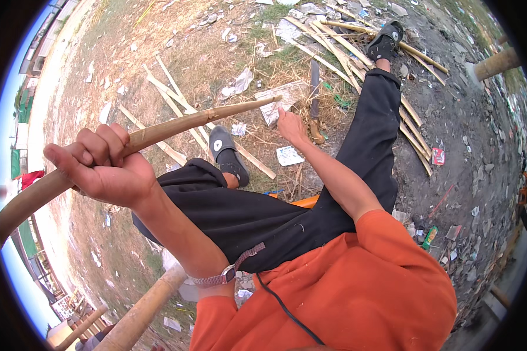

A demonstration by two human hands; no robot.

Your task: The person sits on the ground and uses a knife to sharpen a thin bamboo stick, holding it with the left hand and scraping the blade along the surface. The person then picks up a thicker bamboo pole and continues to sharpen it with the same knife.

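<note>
My left hand [108, 167] is wrapped round a bamboo pole [187, 123], which runs from the left edge up to a narrow tip near the middle of the view. Just below that tip is my right hand [291, 126], its fingers curled; whether it touches the pole or holds something small cannot be made out. Beside it on the ground lies a machete-like knife [315, 88] with a dark blade and a brown handle [316, 131]. A pale flat board or card [287, 96] lies behind the tip.
Split bamboo strips [339, 55] lie at the far right, with more strips [173, 96] left of my feet. My legs [366, 126] are spread apart. Thick bamboo poles [143, 307] [498, 63] stand at lower left and far right. Paper scraps [238, 83] litter the ground.
</note>
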